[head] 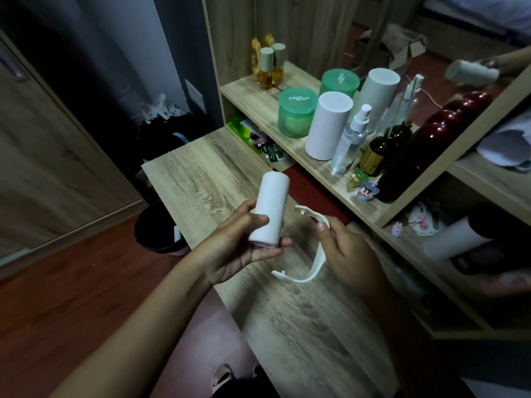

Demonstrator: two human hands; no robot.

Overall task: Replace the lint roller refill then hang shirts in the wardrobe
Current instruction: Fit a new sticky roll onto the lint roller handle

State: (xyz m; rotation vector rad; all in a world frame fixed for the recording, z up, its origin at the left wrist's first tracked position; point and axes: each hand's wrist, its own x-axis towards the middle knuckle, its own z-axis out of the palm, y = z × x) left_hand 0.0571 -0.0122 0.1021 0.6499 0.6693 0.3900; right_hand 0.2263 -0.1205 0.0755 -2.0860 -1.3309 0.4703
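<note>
From the head camera, looking down, the left hand (pixel 244 242) is wrapped around a white lint roller refill (pixel 268 209), thumb across the front and fingers curled underneath near its lower end. The roll is held above the desk (pixel 201 179), tilted with its upper end leaning away and slightly right. A pinkish rim shows at the bottom end of the roll.

The right hand (pixel 347 251) is clamped on the white plastic lint roller handle (pixel 313 254), a curved frame with no roll mounted on it. Its upper arm (pixel 309 212) ends just beside the refill without touching it; the lower arm (pixel 283 274) points left beneath the left hand. The thumb presses along the frame's upper part.

The desk is a light wood-grain top running from the lower right toward the upper left. Behind it a raised shelf (pixel 258 101) carries a green-lidded jar (pixel 296 113), a white cylinder (pixel 329 124), a clear spray bottle (pixel 350 139), a dark amber bottle (pixel 379 150) and a red ribbed bottle (pixel 413 156). Two small figurines (pixel 365 188) sit at the shelf's front edge. Two small golden perfume bottles (pixel 270 67) stand at the far end of the shelf.

On the reddish floor left of the desk stands a dark waste bin (pixel 158 234). A wooden wardrobe door (pixel 43 153) fills the left side.
</note>
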